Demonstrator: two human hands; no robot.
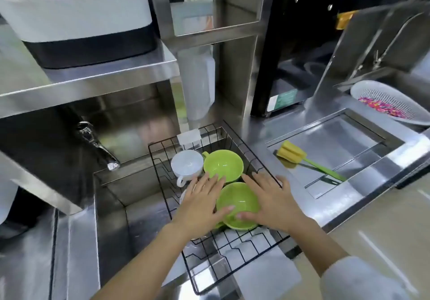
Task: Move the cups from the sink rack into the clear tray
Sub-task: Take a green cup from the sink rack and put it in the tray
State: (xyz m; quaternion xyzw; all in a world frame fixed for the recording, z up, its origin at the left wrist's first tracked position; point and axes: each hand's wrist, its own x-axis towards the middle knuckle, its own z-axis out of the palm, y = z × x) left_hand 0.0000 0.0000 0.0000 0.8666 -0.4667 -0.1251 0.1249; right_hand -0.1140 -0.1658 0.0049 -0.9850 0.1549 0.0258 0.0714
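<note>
A black wire rack (263,165) sits over the sink. It holds a white cup (186,165) at the back left, a green cup (223,165) beside it and a nearer green cup (239,202). Another pale cup (183,198) peeks out from under my left hand. My left hand (200,204) and my right hand (272,199) flank the nearer green cup with fingers spread flat. Both thumbs touch its near rim. Neither hand is closed around it.
A faucet (97,146) juts over the steel sink (111,218) on the left. A yellow sponge brush (302,160) lies on the recessed steel panel to the right. Beyond it stands a white colander (372,90). A translucent pale sheet (267,274) lies at the rack's near corner.
</note>
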